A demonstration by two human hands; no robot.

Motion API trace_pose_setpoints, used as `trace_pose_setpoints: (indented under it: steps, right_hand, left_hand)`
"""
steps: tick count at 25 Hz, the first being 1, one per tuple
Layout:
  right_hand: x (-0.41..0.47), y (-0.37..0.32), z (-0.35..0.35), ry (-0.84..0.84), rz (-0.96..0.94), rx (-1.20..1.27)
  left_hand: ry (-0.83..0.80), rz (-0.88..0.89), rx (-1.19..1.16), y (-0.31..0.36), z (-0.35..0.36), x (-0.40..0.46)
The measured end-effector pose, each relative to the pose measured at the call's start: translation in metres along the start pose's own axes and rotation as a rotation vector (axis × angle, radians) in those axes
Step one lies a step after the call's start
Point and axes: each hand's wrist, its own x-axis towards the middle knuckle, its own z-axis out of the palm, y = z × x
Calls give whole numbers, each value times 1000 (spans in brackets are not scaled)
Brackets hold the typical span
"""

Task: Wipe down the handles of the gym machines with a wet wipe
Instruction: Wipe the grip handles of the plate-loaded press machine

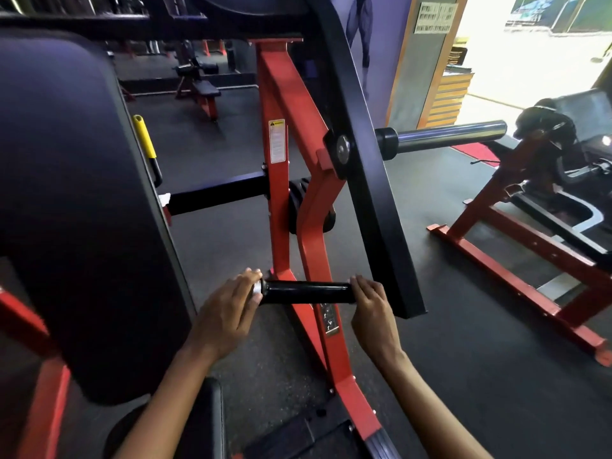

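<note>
Two bare forearms reach up from the bottom edge toward a short black cylindrical handle that juts sideways from the slanted black lever arm of a red steel gym machine. The left hand lies at the handle's free end, fingers fairly straight and close together, their tips over the small silver end cap; whether they press it or only rest there is hard to tell. The right hand sits at the other end, where the handle meets the lever arm, fingers bent over the top of the bar, thumb hidden beneath. No wipe can be made out in either hand; anything under the palms is concealed. A large dark padded backrest fills the left side and is cut off by the frame. Behind it, a yellow-gripped lever shows only partly. A chrome weight peg sticks out to the right above the dark rubber floor.
</note>
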Motion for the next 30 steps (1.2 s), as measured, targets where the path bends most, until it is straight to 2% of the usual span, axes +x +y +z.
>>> trace_pose_setpoints:
  steps: [4, 7, 11, 13, 18, 22, 25, 27, 29, 30]
  right_hand:
    - [-23, 5, -10, -14, 13, 30]
    - [-4, 4, -17, -62, -8, 71]
    - [59, 8, -20, -452, 31, -26]
    - [64, 10, -18, -526, 56, -63]
    - [-7, 6, -16, -31, 34, 89]
    - [-18, -1, -8, 45, 170, 246]
    - [-24, -6, -6, 32, 287, 373]
    - [-24, -10, -6, 103, 508, 537]
    - [-18, -14, -5, 209, 900, 714]
    - [-15, -13, -2, 268, 1140, 887]
  left_hand:
    - [-9, -56, -16, 0, 4, -2]
    - [-9, -58, -11, 3, 2, -2]
    - [1, -53, 3, 10, -1, -2]
    - [-5, -63, 9, 10, 0, -2]
    - [-7, -61, 2, 8, 3, -3]
    - [-6, -77, 5, 12, 3, -2]
    - [-8, -91, 0, 11, 3, -4]
    - [-11, -89, 2, 11, 3, -5]
    - [-15, -86, 7, 10, 2, -4]
    - [-17, -83, 8, 10, 1, -3]
